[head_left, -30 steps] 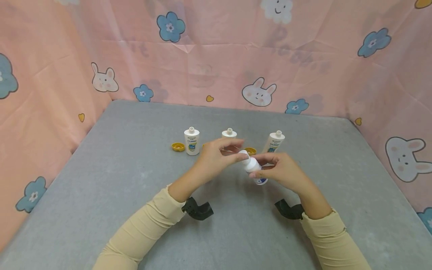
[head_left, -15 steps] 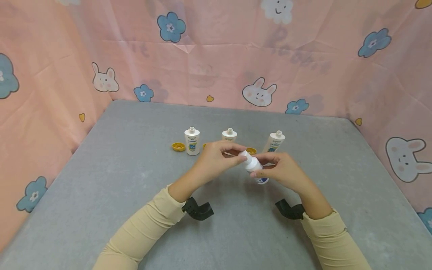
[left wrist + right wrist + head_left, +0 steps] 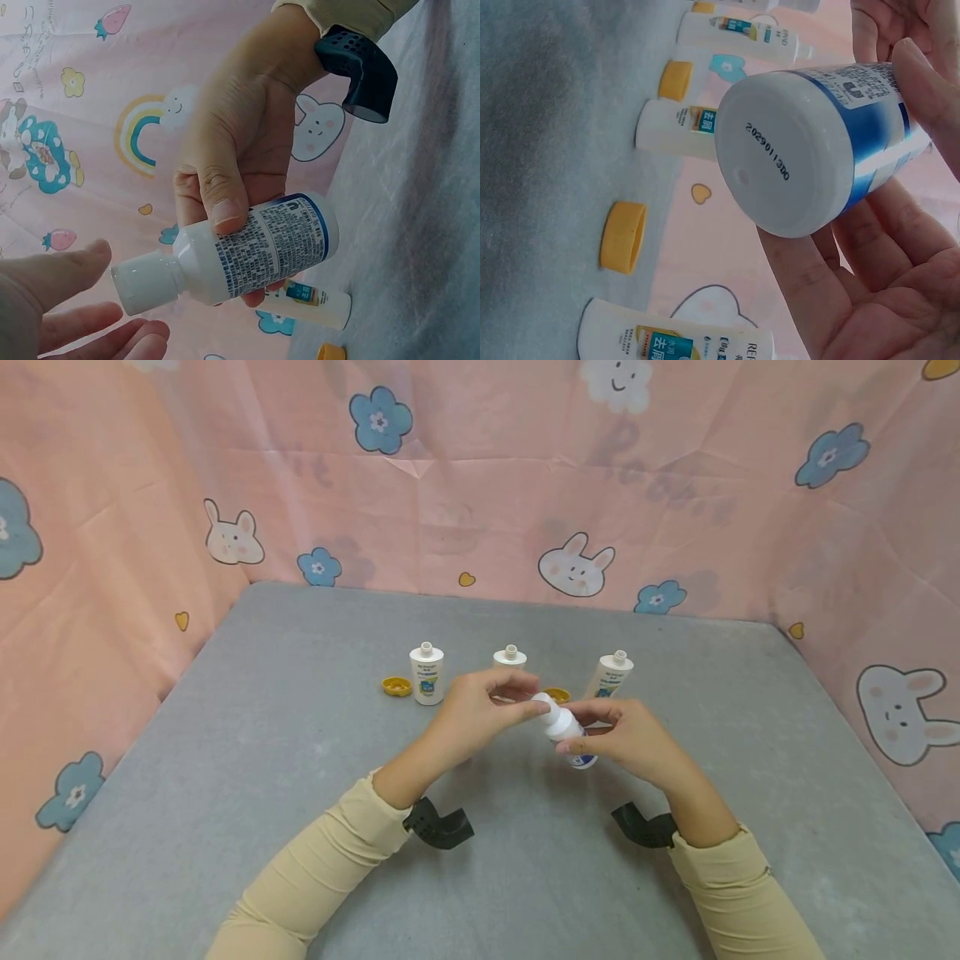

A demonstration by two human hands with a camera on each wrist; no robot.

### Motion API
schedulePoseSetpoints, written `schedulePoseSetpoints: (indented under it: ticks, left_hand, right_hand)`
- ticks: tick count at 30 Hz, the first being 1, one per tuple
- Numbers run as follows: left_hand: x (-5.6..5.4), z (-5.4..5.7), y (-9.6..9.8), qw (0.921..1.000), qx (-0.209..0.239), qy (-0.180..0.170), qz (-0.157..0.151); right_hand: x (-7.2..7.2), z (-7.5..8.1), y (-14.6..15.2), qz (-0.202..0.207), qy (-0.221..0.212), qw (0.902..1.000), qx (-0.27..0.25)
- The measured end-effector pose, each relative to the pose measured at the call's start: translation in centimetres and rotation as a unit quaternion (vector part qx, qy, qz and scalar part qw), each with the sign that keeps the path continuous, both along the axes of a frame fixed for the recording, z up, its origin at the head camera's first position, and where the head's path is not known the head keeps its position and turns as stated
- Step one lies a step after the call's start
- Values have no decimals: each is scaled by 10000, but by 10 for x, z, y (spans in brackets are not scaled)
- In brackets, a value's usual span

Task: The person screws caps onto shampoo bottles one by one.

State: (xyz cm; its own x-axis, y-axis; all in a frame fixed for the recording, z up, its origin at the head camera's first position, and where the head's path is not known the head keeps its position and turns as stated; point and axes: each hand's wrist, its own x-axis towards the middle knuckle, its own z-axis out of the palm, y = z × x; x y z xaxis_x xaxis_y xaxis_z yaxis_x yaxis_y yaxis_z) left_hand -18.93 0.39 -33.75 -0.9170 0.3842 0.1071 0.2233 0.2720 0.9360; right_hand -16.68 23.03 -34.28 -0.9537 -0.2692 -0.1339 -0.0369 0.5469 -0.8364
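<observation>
My right hand (image 3: 641, 739) grips a small white bottle (image 3: 562, 727) by its body, thumb on one side and fingers on the other. Tilted above the table, the bottle points its white cap (image 3: 146, 283) toward my left hand (image 3: 476, 710). In the left wrist view, the left thumb and fingers are spread around that cap, with a narrow gap between thumb tip and cap. Small print and a blue band cover the bottle's label (image 3: 274, 244). A date code is stamped on the bottle's base (image 3: 784, 157), seen in the right wrist view.
Behind the hands stand three uncapped cream bottles: one at left (image 3: 427, 681), a middle bottle (image 3: 510, 658) partly hidden by my left hand, and one at right (image 3: 611, 675). Yellow caps lie beside them, including a left cap (image 3: 397, 686) and a right cap (image 3: 557, 695). A pink curtain (image 3: 480, 485) borders the table.
The left fingers closed in on the bottle's cap half a second ago and have since lifted and spread apart. The right hand and the bottle have barely moved.
</observation>
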Motion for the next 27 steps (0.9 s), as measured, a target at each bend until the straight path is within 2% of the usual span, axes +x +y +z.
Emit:
schedulePoseSetpoints:
  ticks: [4,8,14,19,22,27]
  left_hand:
    - [0,-1,1,9995,-202,247,58]
    - [1,-2,1,9992,-183,363,-1]
    - [1,-2,1,9992,-8,304,-260]
    - [1,-2,1,9988,136,72,-466]
    - [1,-2,1,9991,175,-41,-378]
    - [1,-2,2,10000,-21,41,-63]
  right_hand:
    - [0,1,-1,-7,20,10000,19]
    - [1,2,-2,24,13,10000,4]
    - [1,1,-1,9,-45,10000,-52]
    - [1,1,0,12,-53,10000,-72]
    - [1,1,0,28,-36,10000,-79]
    - [1,1,-1,34,-5,10000,-58]
